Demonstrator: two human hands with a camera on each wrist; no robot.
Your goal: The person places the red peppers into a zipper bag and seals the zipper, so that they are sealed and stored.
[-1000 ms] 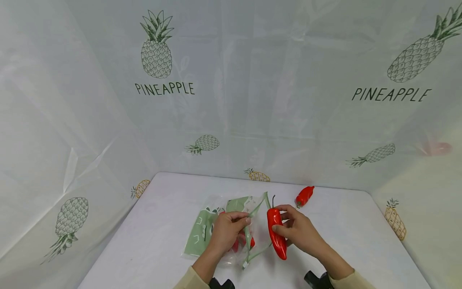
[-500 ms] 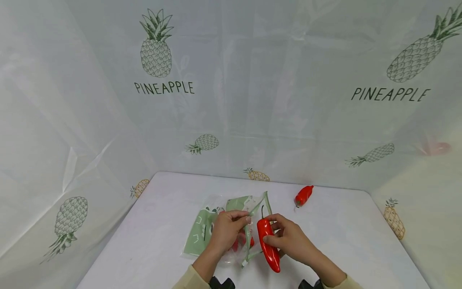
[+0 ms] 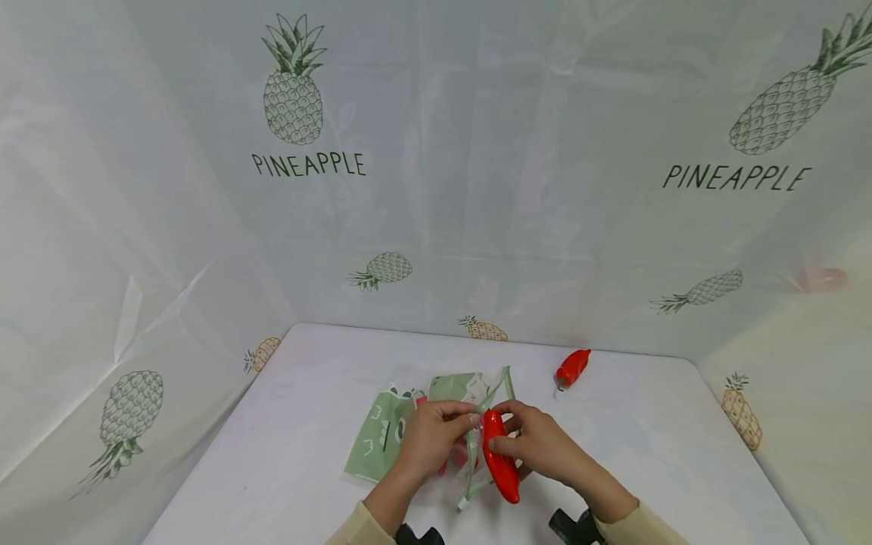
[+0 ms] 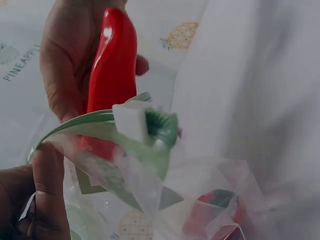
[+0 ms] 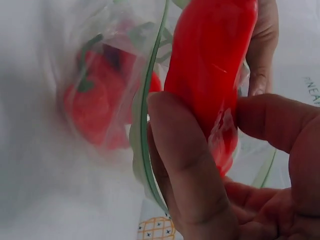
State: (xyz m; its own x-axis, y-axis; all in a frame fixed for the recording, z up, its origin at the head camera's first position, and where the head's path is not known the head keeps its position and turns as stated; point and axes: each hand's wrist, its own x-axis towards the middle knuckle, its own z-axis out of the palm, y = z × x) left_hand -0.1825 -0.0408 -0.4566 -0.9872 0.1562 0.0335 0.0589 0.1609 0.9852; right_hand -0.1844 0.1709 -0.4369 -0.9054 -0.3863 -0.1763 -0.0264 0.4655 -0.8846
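My right hand (image 3: pixel 541 446) grips a long red pepper (image 3: pixel 499 456) between thumb and fingers, at the mouth of a clear zip bag with a green rim (image 3: pixel 470 454). The left hand (image 3: pixel 432 437) pinches the bag's edge just left of the pepper. In the left wrist view the pepper (image 4: pixel 116 60) passes behind the green rim and its white slider (image 4: pixel 131 121). Through the clear plastic in the right wrist view, several red peppers (image 5: pixel 95 107) show inside the bag. The pepper's stem is hidden in the head view.
Another red pepper (image 3: pixel 571 369) lies at the back of the white table (image 3: pixel 654 424), to the right. Green printed packaging (image 3: pixel 381 439) lies left of my left hand. A curtain with pineapple prints (image 3: pixel 504 189) stands behind the table and along its sides.
My right hand has moved left with the long pepper, bringing it from the right of the bag to its rim, close to my left fingers. The left hand has barely moved.
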